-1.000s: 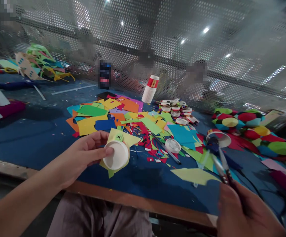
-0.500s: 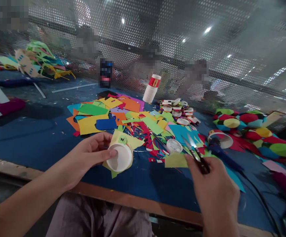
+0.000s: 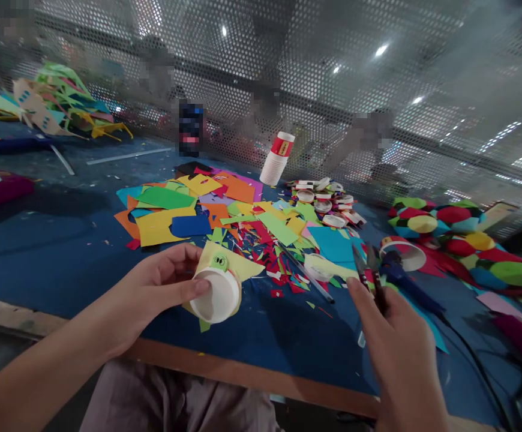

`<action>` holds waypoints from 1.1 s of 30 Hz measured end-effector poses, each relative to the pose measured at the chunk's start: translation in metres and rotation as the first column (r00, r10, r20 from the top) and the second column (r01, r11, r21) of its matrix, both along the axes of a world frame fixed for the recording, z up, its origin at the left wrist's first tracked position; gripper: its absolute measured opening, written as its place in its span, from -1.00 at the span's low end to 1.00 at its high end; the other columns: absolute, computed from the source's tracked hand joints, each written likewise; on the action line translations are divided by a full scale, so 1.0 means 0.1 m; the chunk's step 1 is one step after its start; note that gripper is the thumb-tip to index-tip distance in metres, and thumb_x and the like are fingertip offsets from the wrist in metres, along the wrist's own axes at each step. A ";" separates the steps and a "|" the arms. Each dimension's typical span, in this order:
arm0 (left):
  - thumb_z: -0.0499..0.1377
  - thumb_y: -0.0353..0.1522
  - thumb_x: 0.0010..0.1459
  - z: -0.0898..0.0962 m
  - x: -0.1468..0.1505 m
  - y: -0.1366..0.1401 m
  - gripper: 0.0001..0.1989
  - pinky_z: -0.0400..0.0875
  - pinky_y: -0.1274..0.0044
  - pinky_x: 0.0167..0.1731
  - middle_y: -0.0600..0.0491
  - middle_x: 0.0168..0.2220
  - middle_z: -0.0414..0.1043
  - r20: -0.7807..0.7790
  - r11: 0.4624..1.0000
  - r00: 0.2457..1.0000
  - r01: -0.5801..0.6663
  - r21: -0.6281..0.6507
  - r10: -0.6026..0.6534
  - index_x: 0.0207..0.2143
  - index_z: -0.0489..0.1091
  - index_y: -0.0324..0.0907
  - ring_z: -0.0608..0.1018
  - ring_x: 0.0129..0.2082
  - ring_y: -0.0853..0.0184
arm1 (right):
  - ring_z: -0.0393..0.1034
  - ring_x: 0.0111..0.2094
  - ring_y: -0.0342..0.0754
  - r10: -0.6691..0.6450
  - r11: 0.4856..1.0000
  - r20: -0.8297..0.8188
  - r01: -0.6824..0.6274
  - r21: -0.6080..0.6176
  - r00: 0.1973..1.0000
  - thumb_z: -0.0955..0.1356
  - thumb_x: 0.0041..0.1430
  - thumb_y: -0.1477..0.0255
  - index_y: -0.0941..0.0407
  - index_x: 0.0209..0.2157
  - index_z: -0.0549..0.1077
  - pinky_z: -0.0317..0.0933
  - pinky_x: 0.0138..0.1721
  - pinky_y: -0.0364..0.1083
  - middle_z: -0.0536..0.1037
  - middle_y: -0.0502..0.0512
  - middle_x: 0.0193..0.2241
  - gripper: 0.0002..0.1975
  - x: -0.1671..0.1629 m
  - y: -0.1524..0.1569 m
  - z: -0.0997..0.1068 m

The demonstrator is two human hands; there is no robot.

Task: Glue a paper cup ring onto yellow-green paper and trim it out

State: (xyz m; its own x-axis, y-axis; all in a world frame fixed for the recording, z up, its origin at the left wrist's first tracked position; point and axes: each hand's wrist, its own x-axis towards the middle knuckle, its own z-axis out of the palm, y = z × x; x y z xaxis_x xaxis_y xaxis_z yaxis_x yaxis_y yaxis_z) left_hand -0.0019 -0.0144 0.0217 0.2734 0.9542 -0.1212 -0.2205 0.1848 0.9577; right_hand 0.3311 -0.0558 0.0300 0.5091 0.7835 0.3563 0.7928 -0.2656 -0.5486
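"Where is the white cup base (image 3: pixel 218 300)?"

"In the left hand (image 3: pixel 162 288), over the near part of the surface (image 3: pixel 85 258), its open side tilted towards the wearer. The grip is closed: the thumb presses inside the rim and the fingers curl behind."

"What's fixed to it?"

"I can't tell what's fixed, but a green piece with two eyes (image 3: pixel 219 261) shows just above the rim, and pale yellow paper (image 3: pixel 245 267) spreads behind. A green tip pokes out below."

"And the right hand (image 3: pixel 398 342)?"

"Its grip is closed round the scissors (image 3: pixel 372 261), the blades pointing up and away, slightly parted. A pale yellow strip (image 3: pixel 335 268) reaches its thumb tip; whether it's pinched there, I can't tell."

"What lies about them?"

"Between the hands and further back, a heap of coloured paper (image 3: pixel 164 225) and small scraps, with a pen (image 3: pixel 306 273) slanting across its near side. Just beyond the right hand is a blue glue gun (image 3: pixel 411 282), in front of a cut cup ring (image 3: pixel 414 256)."

"Further out?"

"A leaning stack of paper cups (image 3: pixel 274 168), a pile of cup pieces (image 3: pixel 323 205) beside it, and multicoloured paper shapes (image 3: pixel 423 223) at far right. A perforated screen (image 3: pixel 315 78) stands behind."
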 end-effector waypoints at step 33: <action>0.62 -0.12 -0.07 0.01 0.01 -0.01 -0.60 0.55 0.63 -0.36 0.06 -0.30 0.67 -0.095 0.998 0.995 -0.002 0.066 0.008 -0.25 0.63 -0.08 0.64 -0.32 0.31 | 0.26 -0.55 -0.01 0.029 0.997 -0.033 -0.027 0.069 0.999 0.45 0.02 -0.06 0.05 -0.51 0.55 0.05 -0.46 -0.05 0.36 -0.03 -0.67 -0.56 -0.17 0.02 -0.09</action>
State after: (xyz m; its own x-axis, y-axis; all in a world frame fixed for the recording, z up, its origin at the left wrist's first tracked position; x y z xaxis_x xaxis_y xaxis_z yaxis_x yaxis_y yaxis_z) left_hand -0.0013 -0.0155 0.0227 0.2586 0.9624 -0.0834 -0.1284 0.1198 0.9845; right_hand 0.3143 -0.0542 0.0208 0.5001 0.7718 0.3926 0.7798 -0.2043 -0.5917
